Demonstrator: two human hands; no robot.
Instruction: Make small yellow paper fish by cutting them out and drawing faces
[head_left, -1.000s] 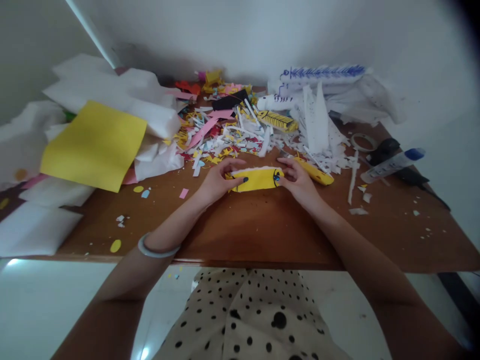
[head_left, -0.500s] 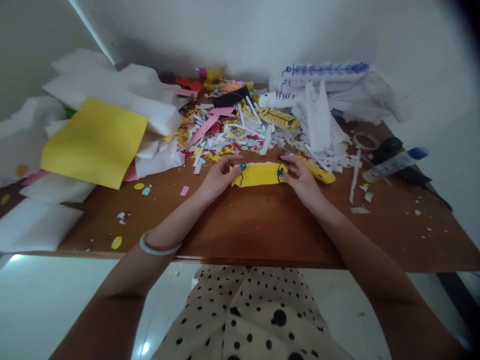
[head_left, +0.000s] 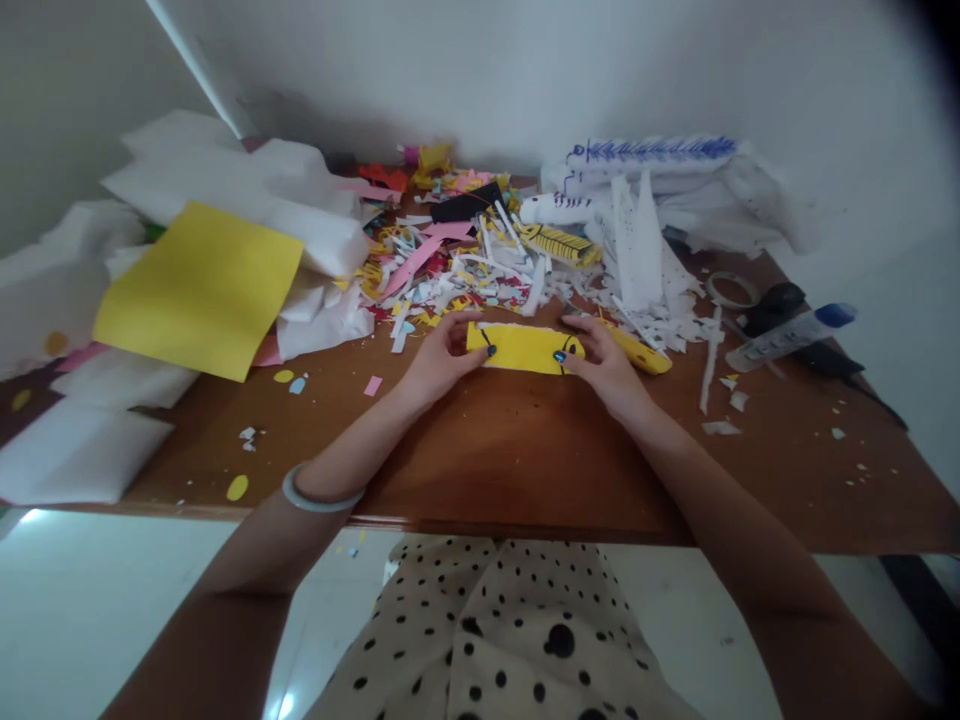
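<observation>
Between my two hands is a yellow paper strip (head_left: 525, 348) with black drawn lines at both ends, shaped like a fish. My left hand (head_left: 448, 358) grips its left end, thumb on top and fingers behind. At the right end my right hand (head_left: 602, 362) pinches it the same way, the thumb beside a drawn eye. Just right of that hand lies a yellow utility knife (head_left: 639, 350), partly hidden by the fingers. Beyond the strip spreads a heap of paper scraps (head_left: 480, 270), with a yellow fish-bone drawing (head_left: 561, 243) on it.
White foam sheets (head_left: 240, 190) and a yellow paper square (head_left: 199, 290) fill the left. At the right are a tape roll (head_left: 733, 290), a glue stick or tube (head_left: 791, 335) and a black tool with a cord (head_left: 780, 300). A blue-drawn white paper (head_left: 652, 150) lies at the back.
The left thumb has slid lower on the strip, baring more of its upper left end. Both hands still hold it, and the view has shifted slightly.
</observation>
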